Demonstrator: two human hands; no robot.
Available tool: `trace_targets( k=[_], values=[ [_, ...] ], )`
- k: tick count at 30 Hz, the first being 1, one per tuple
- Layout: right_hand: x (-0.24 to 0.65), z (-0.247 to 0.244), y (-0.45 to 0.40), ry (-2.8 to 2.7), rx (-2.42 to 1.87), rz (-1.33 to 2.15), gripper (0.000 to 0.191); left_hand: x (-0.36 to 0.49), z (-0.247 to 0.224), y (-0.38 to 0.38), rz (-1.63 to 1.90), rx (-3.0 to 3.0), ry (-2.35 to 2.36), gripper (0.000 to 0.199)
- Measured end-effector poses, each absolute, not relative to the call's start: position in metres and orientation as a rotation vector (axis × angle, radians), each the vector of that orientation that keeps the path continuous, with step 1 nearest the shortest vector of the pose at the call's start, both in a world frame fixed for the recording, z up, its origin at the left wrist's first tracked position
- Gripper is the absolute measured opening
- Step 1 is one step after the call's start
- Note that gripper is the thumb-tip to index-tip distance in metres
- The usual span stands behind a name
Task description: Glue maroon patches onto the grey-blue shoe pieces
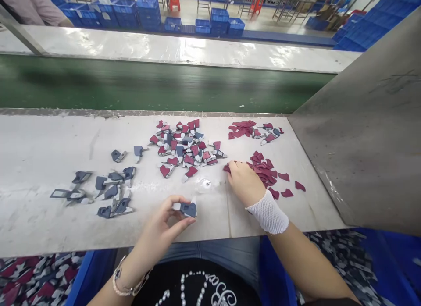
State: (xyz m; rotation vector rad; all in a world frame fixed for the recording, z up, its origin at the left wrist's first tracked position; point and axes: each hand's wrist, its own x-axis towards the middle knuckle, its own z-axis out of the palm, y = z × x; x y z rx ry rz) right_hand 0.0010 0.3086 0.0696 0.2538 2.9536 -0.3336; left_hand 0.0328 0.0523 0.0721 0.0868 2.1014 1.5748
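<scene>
My left hand [169,220], near the table's front edge, pinches a dark blue and white plastic part [187,208] between thumb and fingers. My right hand [245,181], with a white mesh band at the wrist, reaches into the left side of a pile of maroon pieces [265,171]. Its fingertips touch a maroon piece [226,167]; whether they grip it is hidden. A heap of joined maroon, white and blue parts [187,148] lies at the middle. Several blue and grey parts [112,192] are spread at the left.
More maroon pieces [241,129] and a few joined parts [269,133] lie at the back right. A metal panel [368,117] rises on the right. Behind the table runs a green belt [148,87]. Bins of parts [36,277] sit below the front edge. Another person's sleeve [36,5] shows top left.
</scene>
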Motion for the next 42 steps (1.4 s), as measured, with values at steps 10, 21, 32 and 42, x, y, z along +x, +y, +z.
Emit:
trace_targets(
  k=[10,21,32,42],
  values=[
    [-0.007,0.089,0.322,2.821,0.087,-0.745,0.012,0.037,0.063,0.064,1.669,0.088,2.028,0.027],
    [0.073,0.095,0.294,2.144,-0.014,-1.835,0.013,0.046,0.052,0.081,1.804,0.237,2.128,0.022],
    [0.077,0.098,0.276,2.033,0.167,-1.946,0.012,0.047,0.051,0.085,1.851,0.417,2.334,0.021],
    [0.066,0.09,0.272,2.094,0.221,-1.904,0.017,0.048,0.049,0.084,1.817,0.566,2.45,0.021]
  ],
)
